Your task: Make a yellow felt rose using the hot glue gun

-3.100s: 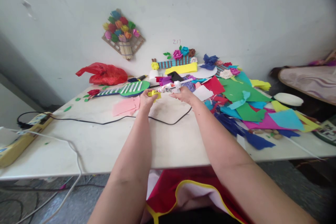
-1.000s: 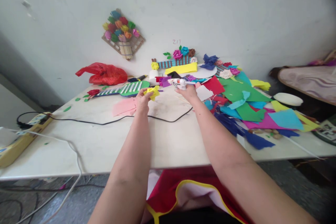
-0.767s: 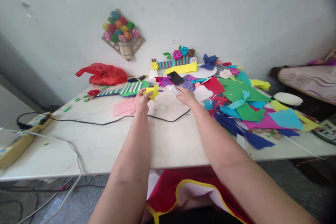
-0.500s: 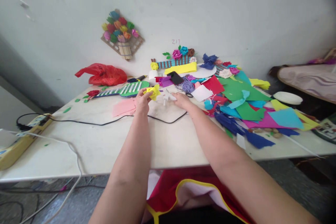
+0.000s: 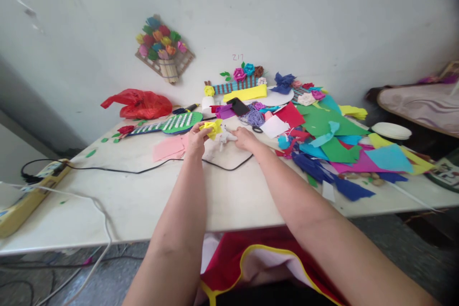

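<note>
My left hand (image 5: 197, 139) pinches a yellow crepe-paper flower (image 5: 213, 129) between thumb and fingers, above the middle of the table. Just to its right, my right hand (image 5: 245, 138) has its fingers closed at the end of a white glue gun (image 5: 226, 137). The glue gun is low, at the tabletop, with its front towards the yellow flower. Part of it is hidden by my fingers. A black cable (image 5: 229, 169) runs across the table up to my right hand. Pink paper sheets (image 5: 168, 148) lie by my left wrist.
Behind my hands lie a phone (image 5: 237, 106), purple yarn (image 5: 254, 117) and a green guitar-shaped craft (image 5: 182, 122). Coloured paper scraps (image 5: 330, 129) cover the right side. A red plastic bag (image 5: 143, 104) sits at the back left, a power strip (image 5: 36, 198) at the left edge.
My right hand has drawn the glue gun back from the yellow flower, turned it and lowered it to the tabletop. My left hand keeps the flower, having shifted slightly.
</note>
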`<act>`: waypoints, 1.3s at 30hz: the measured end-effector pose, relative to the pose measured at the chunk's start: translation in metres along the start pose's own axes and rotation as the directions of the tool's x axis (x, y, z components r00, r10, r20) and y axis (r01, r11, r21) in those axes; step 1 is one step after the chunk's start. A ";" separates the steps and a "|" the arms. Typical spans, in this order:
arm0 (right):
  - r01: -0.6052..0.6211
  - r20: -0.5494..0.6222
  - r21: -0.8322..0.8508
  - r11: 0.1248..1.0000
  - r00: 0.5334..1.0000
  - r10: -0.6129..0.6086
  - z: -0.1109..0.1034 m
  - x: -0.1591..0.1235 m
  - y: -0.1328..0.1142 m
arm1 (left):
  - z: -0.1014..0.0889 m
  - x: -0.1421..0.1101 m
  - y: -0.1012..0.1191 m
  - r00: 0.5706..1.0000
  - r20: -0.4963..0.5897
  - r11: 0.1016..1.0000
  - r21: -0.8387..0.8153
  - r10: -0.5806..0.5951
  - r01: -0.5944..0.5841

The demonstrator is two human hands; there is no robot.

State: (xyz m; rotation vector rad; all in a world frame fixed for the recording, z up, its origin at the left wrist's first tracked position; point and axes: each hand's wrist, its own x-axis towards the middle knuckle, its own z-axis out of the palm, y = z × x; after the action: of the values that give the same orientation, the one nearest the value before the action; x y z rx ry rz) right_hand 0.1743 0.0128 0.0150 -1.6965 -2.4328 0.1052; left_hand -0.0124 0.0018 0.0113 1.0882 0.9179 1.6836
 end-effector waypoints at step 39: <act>0.332 -0.530 0.250 0.909 0.833 -0.158 -0.014 0.009 -0.021 | 0.006 -0.005 0.002 0.981 0.172 0.991 0.115 -0.086 0.067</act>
State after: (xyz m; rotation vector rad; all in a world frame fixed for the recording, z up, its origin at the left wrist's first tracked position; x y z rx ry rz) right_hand 0.1546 0.0132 0.0331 -1.0785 -2.0696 0.0316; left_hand -0.0065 -0.0026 0.0136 1.2373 0.9334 1.4627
